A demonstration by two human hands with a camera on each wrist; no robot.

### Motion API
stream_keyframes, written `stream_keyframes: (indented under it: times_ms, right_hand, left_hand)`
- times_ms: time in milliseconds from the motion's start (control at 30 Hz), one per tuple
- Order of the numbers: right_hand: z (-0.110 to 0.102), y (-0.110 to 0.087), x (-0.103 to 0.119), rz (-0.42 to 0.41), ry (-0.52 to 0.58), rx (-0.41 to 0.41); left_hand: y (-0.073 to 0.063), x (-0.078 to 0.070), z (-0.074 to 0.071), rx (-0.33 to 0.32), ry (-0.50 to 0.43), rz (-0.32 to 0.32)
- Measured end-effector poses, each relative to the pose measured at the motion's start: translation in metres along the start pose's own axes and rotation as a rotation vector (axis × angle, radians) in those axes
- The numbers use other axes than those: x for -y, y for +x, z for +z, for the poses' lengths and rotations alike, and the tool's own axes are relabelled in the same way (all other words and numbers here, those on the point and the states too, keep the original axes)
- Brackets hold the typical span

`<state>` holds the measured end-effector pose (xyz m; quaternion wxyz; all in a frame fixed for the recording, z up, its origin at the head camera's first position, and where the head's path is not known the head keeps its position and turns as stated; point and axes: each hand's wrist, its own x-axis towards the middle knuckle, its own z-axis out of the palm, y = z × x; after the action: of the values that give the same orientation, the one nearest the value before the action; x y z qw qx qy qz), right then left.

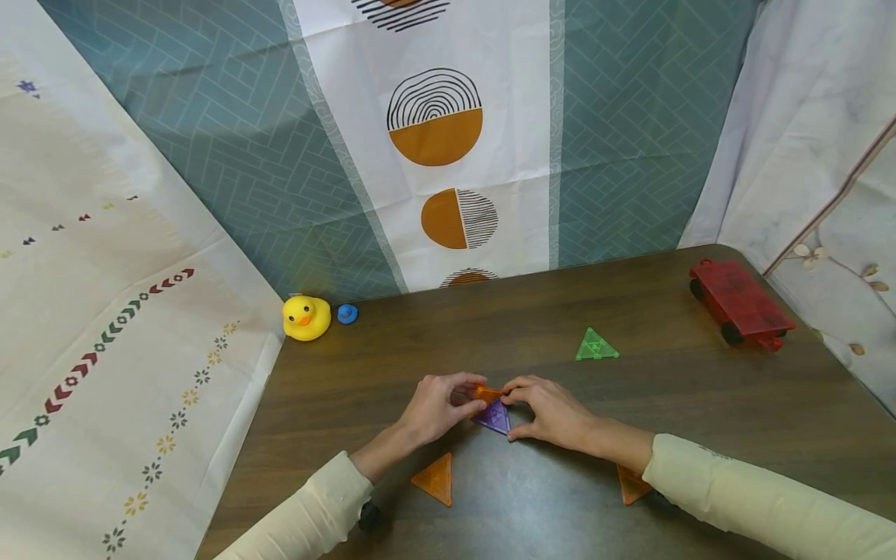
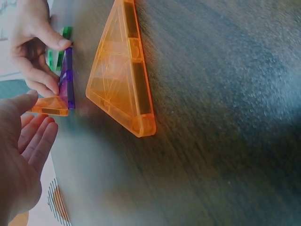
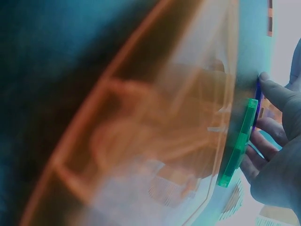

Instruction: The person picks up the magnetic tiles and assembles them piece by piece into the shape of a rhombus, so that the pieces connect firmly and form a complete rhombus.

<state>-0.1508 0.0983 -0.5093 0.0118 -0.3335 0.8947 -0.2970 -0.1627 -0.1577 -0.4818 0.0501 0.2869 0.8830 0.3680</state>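
Note:
My left hand (image 1: 435,408) pinches an orange triangular magnetic tile (image 1: 488,395) between thumb and fingers. That tile tilts up from one edge of a purple triangular magnetic tile (image 1: 497,418), which lies close over the table. From the right, my right hand (image 1: 553,412) holds the purple tile, thumb at its near corner and index finger at the far side by the orange tile. In the left wrist view the orange tile (image 2: 51,106) meets the end of the purple tile (image 2: 69,80) at an angle. In the right wrist view, a green tile (image 3: 239,141) partly covers the purple one.
On the wooden table (image 1: 546,513), one orange tile (image 1: 437,479) lies near my left forearm, another (image 1: 632,486) partly under my right sleeve. A green triangular tile (image 1: 596,346) lies farther back. A red wheeled base (image 1: 743,302) stands right; a yellow duck (image 1: 306,319) and small blue duck (image 1: 347,313) back left.

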Motion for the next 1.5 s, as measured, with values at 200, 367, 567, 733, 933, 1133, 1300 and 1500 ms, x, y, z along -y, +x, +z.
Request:
stream_keyframes:
  times_ms: [200, 367, 567, 733, 933, 1133, 1300, 1500]
  right_hand:
    - [0.0, -0.001, 0.001, -0.003, -0.003, -0.005]
    - [0.0, -0.001, 0.001, -0.007, -0.002, -0.009]
    - [0.0, 0.0, 0.001, -0.004, -0.002, -0.009]
    - [0.0, 0.0, 0.0, 0.0, -0.002, 0.0]
    - [0.0, 0.0, 0.0, -0.004, -0.002, 0.003]
    - [0.0, 0.0, 0.0, -0.006, -0.016, 0.003]
    - [0.0, 0.0, 0.002, -0.009, -0.012, -0.001]
    - [0.0, 0.0, 0.003, 0.001, -0.021, 0.003]
  left_hand:
    - [-0.001, -0.001, -0.001, 0.009, -0.003, -0.009]
    - [-0.002, -0.003, -0.004, 0.009, 0.004, -0.007]
    - [-0.006, -0.002, -0.009, 0.012, 0.017, 0.01]
    - [-0.014, 0.0, -0.016, 0.022, 0.021, 0.039]
    - [-0.026, 0.006, -0.024, 0.06, 0.047, 0.029]
    - [-0.043, 0.011, -0.028, 0.095, 0.047, 0.027]
    - [-0.059, 0.015, -0.027, 0.112, 0.048, 0.024]
    - [-0.076, 0.017, -0.026, 0.136, 0.08, -0.014]
